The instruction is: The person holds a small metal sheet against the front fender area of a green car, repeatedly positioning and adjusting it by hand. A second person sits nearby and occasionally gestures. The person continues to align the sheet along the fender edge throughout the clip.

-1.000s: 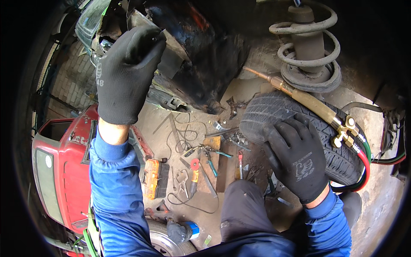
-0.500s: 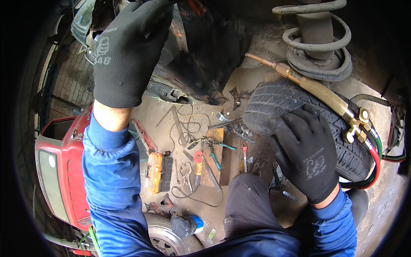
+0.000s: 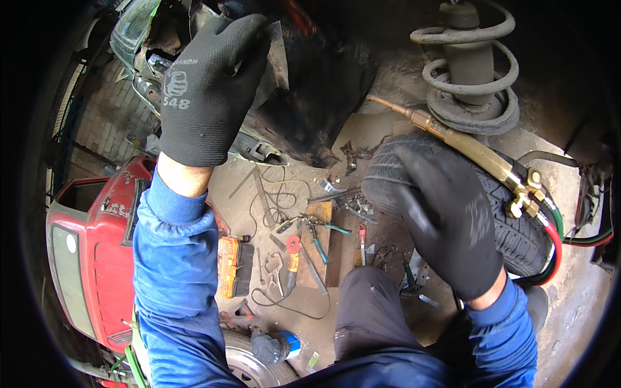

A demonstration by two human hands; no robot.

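Note:
My left hand (image 3: 217, 87), in a black knit glove, is raised at the upper left beside a dark, torn car body panel (image 3: 307, 113). Its fingers are curled together near a grey sheet-metal edge (image 3: 279, 58); what they hold, if anything, is hidden. My right hand (image 3: 449, 223), gloved alike and blurred by motion, hovers over a tyre (image 3: 391, 171) with thumb and fingers apart and nothing visible in it. A brass gas torch (image 3: 469, 145) lies across the tyre, its copper tip toward the panel. Red and green hoses (image 3: 557, 242) run from its valves.
A coil spring on a strut (image 3: 469, 64) stands at the upper right. Pliers (image 3: 318, 242), an angle grinder (image 3: 292, 262), an orange toolbox (image 3: 234, 265) and scraps lie on the floor. A red vehicle body (image 3: 97, 258) is at left, a wheel (image 3: 255, 362) below.
My right hand has turned and shifted slightly left over the tyre. My left hand appears a little lower and farther right; the whole view has shifted slightly.

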